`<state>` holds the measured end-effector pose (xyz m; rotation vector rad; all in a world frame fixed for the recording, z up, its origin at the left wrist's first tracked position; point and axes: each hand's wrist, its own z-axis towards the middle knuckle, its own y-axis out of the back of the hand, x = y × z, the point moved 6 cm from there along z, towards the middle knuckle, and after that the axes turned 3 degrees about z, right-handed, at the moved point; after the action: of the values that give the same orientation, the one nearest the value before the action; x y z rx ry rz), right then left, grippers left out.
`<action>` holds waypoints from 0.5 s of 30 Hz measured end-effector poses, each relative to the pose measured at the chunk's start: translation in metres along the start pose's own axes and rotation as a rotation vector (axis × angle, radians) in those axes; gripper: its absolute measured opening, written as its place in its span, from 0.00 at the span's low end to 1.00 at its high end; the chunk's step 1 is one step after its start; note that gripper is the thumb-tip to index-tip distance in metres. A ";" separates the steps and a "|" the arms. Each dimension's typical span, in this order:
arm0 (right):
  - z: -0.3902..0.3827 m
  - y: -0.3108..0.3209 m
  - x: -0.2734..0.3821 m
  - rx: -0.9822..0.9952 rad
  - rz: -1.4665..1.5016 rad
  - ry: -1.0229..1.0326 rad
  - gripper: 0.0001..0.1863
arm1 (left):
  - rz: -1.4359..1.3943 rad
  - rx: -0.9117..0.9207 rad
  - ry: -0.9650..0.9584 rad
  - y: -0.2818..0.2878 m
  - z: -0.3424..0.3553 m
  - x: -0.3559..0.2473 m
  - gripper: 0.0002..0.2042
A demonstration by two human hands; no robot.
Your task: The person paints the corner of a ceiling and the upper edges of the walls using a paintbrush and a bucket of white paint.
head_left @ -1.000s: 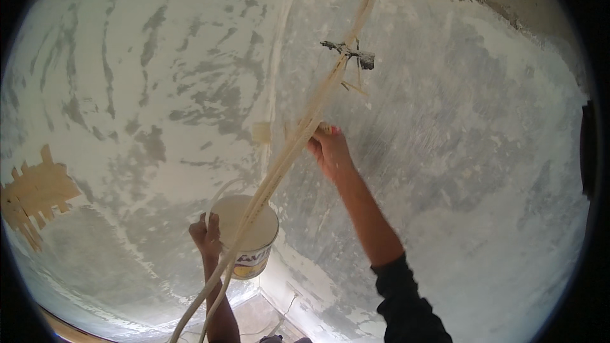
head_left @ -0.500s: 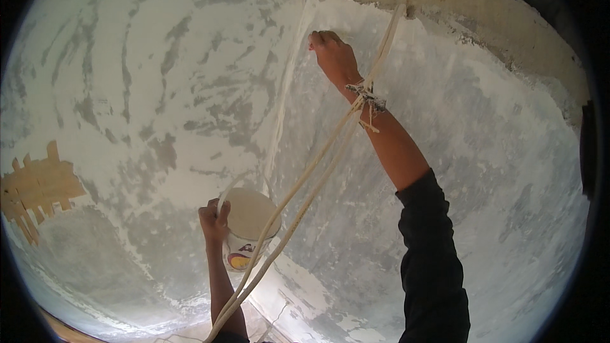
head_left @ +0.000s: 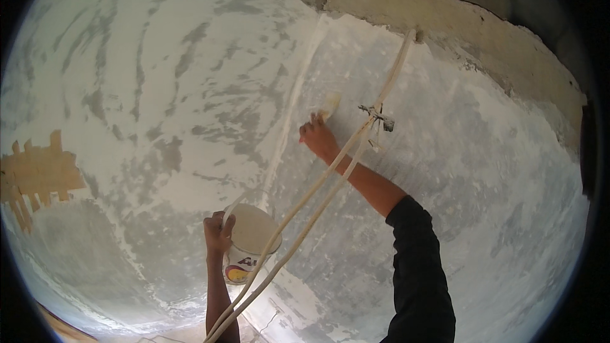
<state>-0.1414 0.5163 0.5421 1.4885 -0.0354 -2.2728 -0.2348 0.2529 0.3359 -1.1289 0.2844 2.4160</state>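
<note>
My left hand (head_left: 218, 232) is closed on the handle of a white paint bucket (head_left: 241, 265) at its left rim. The bucket has a coloured label and whitish contents. Up and to the right, my right hand (head_left: 319, 138) is closed around a small brush (head_left: 331, 104), whose yellowish head is blurred against the wall near the corner line. A bit of red shows at the hand's left side; most of the grip is hidden by my fingers. Two pale cables (head_left: 318, 184) run diagonally in front of my right forearm, tied together at a dark knot (head_left: 379, 118).
The patchy white and grey wall (head_left: 457, 171) meets another whitish wall (head_left: 203, 82) at a corner. A rough concrete beam (head_left: 438, 16) runs along the top. At far left is a brown bare patch (head_left: 44, 171). Bright light falls below the bucket.
My right hand has moved down the wall, from beside the upper corner line to below the cable knot, and the brush head now shows. The left hand still holds the bucket, slightly lower in view.
</note>
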 end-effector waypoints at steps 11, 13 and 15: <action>0.046 0.050 -0.131 -0.248 0.830 -0.446 0.16 | 0.013 -0.011 -0.018 -0.007 0.011 -0.004 0.16; 0.055 0.080 -0.159 -0.304 0.537 -0.416 0.14 | 0.038 0.019 -0.010 -0.005 0.012 -0.001 0.16; 0.053 0.094 -0.183 -0.359 0.434 -0.472 0.12 | -0.027 -0.005 -0.009 -0.012 0.008 0.002 0.16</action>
<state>-0.0953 0.4851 0.7470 0.6675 -0.0759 -2.0773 -0.2354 0.2673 0.3400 -1.1163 0.2586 2.3988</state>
